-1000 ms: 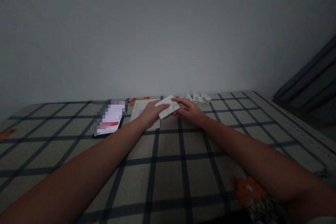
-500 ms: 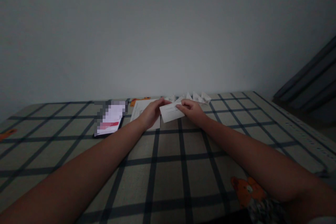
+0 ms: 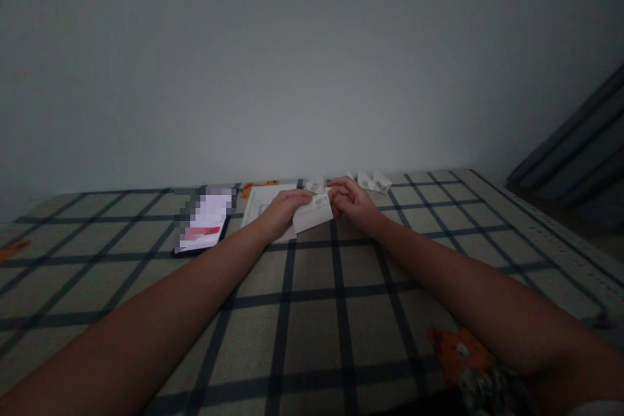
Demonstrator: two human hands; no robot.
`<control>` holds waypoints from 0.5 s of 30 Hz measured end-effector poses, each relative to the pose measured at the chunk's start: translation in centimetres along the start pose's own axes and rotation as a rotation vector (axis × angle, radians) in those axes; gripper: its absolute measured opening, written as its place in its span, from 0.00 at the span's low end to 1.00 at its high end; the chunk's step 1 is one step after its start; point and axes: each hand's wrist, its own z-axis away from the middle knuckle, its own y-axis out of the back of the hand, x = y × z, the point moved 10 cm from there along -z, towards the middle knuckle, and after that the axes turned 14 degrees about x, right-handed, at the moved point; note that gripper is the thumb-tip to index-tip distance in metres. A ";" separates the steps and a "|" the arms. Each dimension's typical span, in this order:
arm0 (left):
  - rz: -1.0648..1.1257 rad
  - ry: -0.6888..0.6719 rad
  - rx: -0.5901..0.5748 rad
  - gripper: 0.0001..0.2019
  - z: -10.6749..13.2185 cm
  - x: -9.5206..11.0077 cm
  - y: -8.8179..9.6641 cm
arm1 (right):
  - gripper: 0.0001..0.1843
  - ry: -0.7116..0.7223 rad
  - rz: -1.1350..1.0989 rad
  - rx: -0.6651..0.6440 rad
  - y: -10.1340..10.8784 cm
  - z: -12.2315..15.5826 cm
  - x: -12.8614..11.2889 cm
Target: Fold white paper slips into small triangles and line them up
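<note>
A folded piece of white paper (image 3: 312, 216) with faint print is up in front of me, tilted, above the checked cloth. My left hand (image 3: 283, 211) pinches its left side, thumb on the near face. At the right edge of the paper is my right hand (image 3: 353, 201), its fingers loosely bent and apart; contact with the edge is hard to make out. Behind the hands stand several small folded paper shapes (image 3: 373, 182), partly hidden. White printed sheets (image 3: 258, 203) lie flat under and beyond my left hand.
Left of the sheets lies a phone (image 3: 207, 218) with a lit, blurred screen. The checked cloth (image 3: 312, 331) covers the surface up to a plain wall (image 3: 312, 65). A dark pleated curtain (image 3: 580, 143) hangs at the right.
My right hand has let go of the folded paper and its fingers have spread. The paper has shifted slightly left and down, and my left thumb now lies over it.
</note>
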 end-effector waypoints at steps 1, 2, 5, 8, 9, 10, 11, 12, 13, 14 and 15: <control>-0.003 -0.005 0.004 0.09 -0.1 0.0 0.1 | 0.16 0.017 0.004 -0.021 -0.2 0.1 -0.1; -0.017 -0.020 0.007 0.08 -0.1 0.1 0.1 | 0.15 0.048 0.021 -0.050 -0.4 0.1 -0.4; -0.094 -0.105 0.006 0.06 -0.2 0.5 0.2 | 0.08 0.198 0.118 -0.135 -1.2 0.5 -1.7; -0.159 -0.127 0.001 0.06 -0.3 0.4 0.2 | 0.05 0.279 0.177 -0.176 -1.4 0.8 -2.3; -0.176 -0.120 -0.002 0.06 -0.2 0.3 0.2 | 0.05 0.275 0.174 -0.192 -1.5 0.8 -2.2; -0.191 -0.121 -0.003 0.06 -0.2 0.3 0.1 | 0.05 0.269 0.167 -0.211 -1.6 0.9 -2.1; -0.207 -0.127 -0.007 0.06 -0.1 0.3 0.1 | 0.05 0.268 0.161 -0.228 -1.7 0.9 -2.1; -0.225 -0.138 -0.017 0.06 0.0 0.4 -0.1 | 0.05 0.275 0.156 -0.239 -1.8 1.0 -2.1; -0.248 -0.151 -0.034 0.07 0.2 0.5 -0.3 | 0.06 0.285 0.157 -0.247 -1.9 1.1 -2.2; -0.275 -0.166 -0.051 0.08 0.4 0.7 -0.6 | 0.06 0.295 0.164 -0.251 -2.0 1.1 -2.2; -0.309 -0.182 -0.065 0.08 0.5 0.8 -0.8 | 0.07 0.302 0.178 -0.252 -2.0 1.1 -2.2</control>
